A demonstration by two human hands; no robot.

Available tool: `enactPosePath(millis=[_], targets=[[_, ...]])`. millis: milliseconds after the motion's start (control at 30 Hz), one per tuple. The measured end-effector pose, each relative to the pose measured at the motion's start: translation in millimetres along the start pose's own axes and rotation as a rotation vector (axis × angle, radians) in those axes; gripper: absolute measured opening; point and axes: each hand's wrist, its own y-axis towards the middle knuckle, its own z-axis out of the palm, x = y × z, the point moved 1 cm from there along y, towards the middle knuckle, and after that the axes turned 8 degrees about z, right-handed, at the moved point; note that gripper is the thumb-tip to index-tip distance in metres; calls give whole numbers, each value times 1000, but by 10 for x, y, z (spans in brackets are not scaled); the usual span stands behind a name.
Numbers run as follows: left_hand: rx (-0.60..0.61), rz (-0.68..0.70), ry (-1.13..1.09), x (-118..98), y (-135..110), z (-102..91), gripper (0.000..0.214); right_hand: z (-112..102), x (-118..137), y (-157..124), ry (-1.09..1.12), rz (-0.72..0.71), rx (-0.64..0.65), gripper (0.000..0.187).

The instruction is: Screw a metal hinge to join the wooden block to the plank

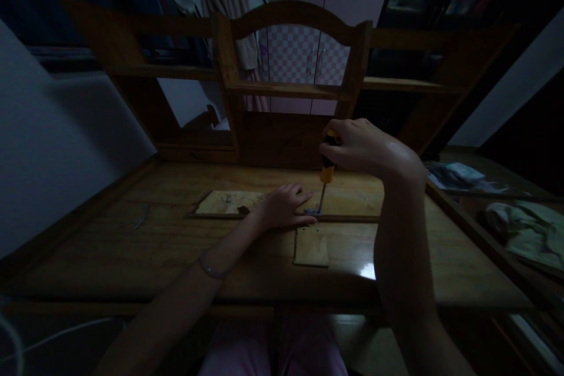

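Observation:
My right hand point(359, 144) is closed round the yellow-and-black handle of a screwdriver point(326, 171), held upright. Its tip rests on a small metal bracket point(313, 211) lying on a long wooden board point(352, 202) on the desk. My left hand point(284, 205) lies on that board just left of the bracket, fingers curled and pressing down near it. A smaller wooden piece point(311, 245) lies in front of the board. A bracelet sits on my left wrist.
The wooden desk point(132, 247) has a shelf unit point(286, 88) rising at its back. A small thin metal object point(141, 217) lies at the desk's left. Papers and cloth point(524, 223) lie on a surface to the right. The room is dim.

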Motion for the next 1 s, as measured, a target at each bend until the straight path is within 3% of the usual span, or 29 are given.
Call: enactPosePath(millis=[233, 533, 733, 1000], targets=[[-13, -34, 137, -101, 32, 44, 84, 27, 20, -13, -93, 13, -50, 31], [-26, 25, 61, -72, -10, 92, 77, -30, 16, -57, -57, 1, -11, 31], [22, 33, 9, -23, -13, 134, 83, -67, -11, -42, -58, 48, 28, 37], [5, -5, -62, -6, -29, 154, 84, -101, -23, -88, 17, 20, -15, 24]])
